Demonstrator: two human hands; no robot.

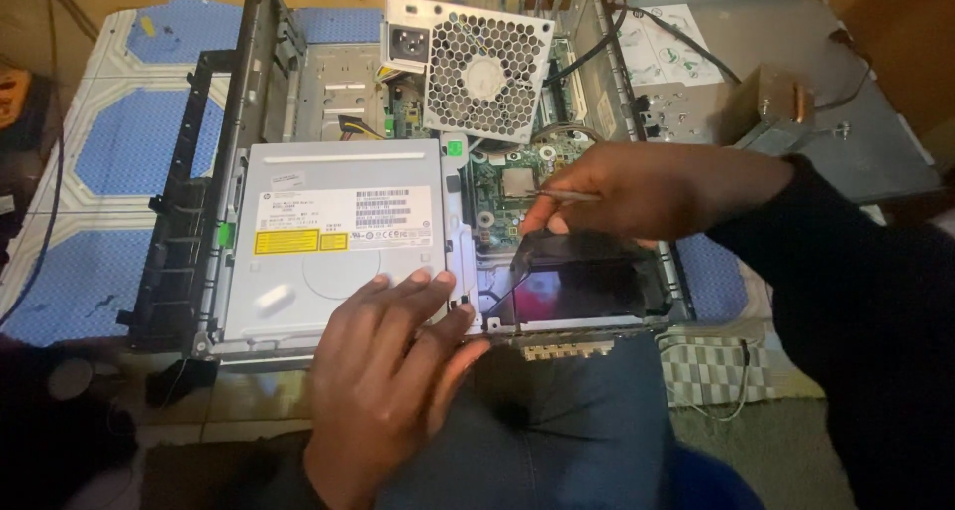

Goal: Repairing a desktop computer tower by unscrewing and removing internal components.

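1 head-worn camera looks steeply down from close above at an opened desktop computer case on the floor, the wearer's knees at the bottom edge; no 2nd view shares the scene.
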